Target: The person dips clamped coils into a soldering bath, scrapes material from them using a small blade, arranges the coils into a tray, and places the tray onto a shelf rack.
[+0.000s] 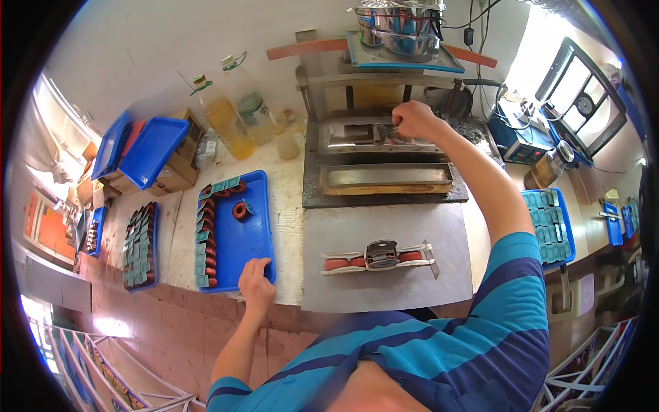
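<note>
My right hand (415,121) is closed over the far metal trough (336,135) of a dark two-trough unit. What its fingers grip is hard to make out; a dark flat piece shows beside them. My left hand (257,287) has its fingers curled at the near right corner of a blue tray (250,226). Red-wound coils with green boards (207,240) line that tray's left and far sides, and one loose coil (240,210) lies inside. On the grey sheet before me lies a long clamp fixture (381,256) holding several red coils.
The near trough (384,176) has a shiny surface. Bottles of yellowish liquid (230,127) stand at the back left. More coils fill a tray (142,247) at left and another tray (549,226) at right. A metal pot (405,34) sits on a shelf above the troughs.
</note>
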`<state>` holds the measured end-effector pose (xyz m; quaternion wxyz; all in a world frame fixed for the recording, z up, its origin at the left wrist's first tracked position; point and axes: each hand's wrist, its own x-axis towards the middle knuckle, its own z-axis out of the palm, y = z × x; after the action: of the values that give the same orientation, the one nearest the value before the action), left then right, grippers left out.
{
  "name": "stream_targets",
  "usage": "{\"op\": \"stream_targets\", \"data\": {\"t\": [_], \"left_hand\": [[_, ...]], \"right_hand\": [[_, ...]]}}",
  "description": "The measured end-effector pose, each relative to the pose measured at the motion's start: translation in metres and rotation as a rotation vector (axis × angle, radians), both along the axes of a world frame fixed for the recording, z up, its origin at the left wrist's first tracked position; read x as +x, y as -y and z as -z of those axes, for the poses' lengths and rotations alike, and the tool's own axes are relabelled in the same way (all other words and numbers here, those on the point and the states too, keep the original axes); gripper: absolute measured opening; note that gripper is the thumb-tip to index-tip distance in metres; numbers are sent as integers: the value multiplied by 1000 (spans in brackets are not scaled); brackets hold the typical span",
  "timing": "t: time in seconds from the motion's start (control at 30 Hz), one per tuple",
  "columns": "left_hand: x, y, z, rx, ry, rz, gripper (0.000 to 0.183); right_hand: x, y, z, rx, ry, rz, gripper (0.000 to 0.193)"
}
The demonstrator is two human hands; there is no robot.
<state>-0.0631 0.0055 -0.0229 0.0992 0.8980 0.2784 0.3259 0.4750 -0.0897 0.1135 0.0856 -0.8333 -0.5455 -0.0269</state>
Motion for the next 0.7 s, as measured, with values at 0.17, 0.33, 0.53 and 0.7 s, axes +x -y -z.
{"op": "stream_targets", "data": {"t": [0.17, 0.33, 0.53, 0.7], "left_hand": [[2, 1, -1, -5, 2, 9, 43], [1, -1, 1, -2, -21, -5, 42], [-1, -3, 3, -1, -44, 6, 41], [1, -3, 5, 16, -38, 15, 41]], "right_hand": [[22, 27, 4, 17, 34, 36, 21], [36, 49, 2, -8, 62, 119, 20], [50, 75, -1, -51, 37, 182, 21], [61, 96, 3, 41, 71, 218, 18]]}}
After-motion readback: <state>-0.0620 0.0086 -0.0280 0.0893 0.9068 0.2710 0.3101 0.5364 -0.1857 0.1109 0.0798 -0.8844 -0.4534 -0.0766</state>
